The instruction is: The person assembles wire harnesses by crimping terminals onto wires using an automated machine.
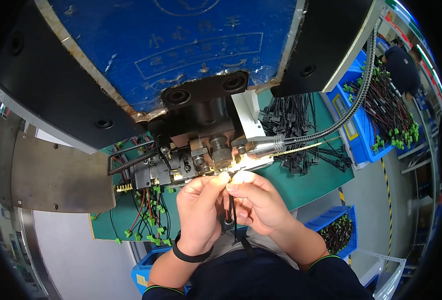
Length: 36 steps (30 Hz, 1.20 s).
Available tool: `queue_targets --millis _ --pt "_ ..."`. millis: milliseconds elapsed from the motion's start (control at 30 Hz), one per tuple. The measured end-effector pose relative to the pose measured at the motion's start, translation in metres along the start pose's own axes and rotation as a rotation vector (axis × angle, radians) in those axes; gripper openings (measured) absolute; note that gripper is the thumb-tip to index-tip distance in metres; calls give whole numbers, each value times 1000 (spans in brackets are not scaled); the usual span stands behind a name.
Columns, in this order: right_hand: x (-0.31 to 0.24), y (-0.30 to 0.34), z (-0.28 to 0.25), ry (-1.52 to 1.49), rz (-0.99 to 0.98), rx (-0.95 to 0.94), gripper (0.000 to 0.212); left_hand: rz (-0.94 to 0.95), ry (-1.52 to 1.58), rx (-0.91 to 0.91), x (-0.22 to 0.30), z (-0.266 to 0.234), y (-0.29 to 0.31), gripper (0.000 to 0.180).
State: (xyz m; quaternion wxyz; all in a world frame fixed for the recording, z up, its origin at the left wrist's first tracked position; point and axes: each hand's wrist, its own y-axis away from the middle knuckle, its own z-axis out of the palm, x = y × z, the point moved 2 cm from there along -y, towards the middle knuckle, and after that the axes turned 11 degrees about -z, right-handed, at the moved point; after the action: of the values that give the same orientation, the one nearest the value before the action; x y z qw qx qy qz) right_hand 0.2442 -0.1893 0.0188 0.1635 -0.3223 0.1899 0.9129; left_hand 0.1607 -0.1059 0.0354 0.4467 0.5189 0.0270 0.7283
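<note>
Both my hands are close together at the front of a crimping press [211,112], their fingertips lit by a bright lamp [268,146]. My left hand [199,205] is closed in a pinch between thumb and forefinger, right at the press's tooling [222,152]. Beside it my right hand [257,202] pinches too, its thumb and finger touching the left fingertips. A black wire [234,215] hangs down from between the hands, with a short red wire [227,205] next to it. The fingers hide the wires' upper ends.
Wires with green connectors [151,215] lie on the green tabletop [301,192] at left. A pile of black wires with black connectors [291,120] sits behind the lamp. Blue bins [358,145] with wires stand right; a person [401,67] is at far right.
</note>
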Motion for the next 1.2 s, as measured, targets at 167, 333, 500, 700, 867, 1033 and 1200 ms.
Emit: queue_targets --millis 167,333,500,700,867,1033,1200 --pt "0 0 1 -3 -2 9 13 -9 50 -99 -3 -7 -4 19" --pt "2 0 0 -4 -27 -6 11 -30 21 -67 0 -4 -3 22" --pt "0 1 2 7 -36 -2 12 -47 -18 -23 1 -2 -1 25" --pt "2 1 3 6 -35 -5 11 -44 49 -80 -1 -9 -2 18" --pt "1 -1 4 8 -38 -19 13 -35 53 -79 0 -9 -4 18" --pt "15 14 -13 377 -534 -41 26 196 -128 -57 -10 -8 5 9" --pt "47 68 -49 188 83 -427 21 198 -124 -118 -19 -16 28 6"
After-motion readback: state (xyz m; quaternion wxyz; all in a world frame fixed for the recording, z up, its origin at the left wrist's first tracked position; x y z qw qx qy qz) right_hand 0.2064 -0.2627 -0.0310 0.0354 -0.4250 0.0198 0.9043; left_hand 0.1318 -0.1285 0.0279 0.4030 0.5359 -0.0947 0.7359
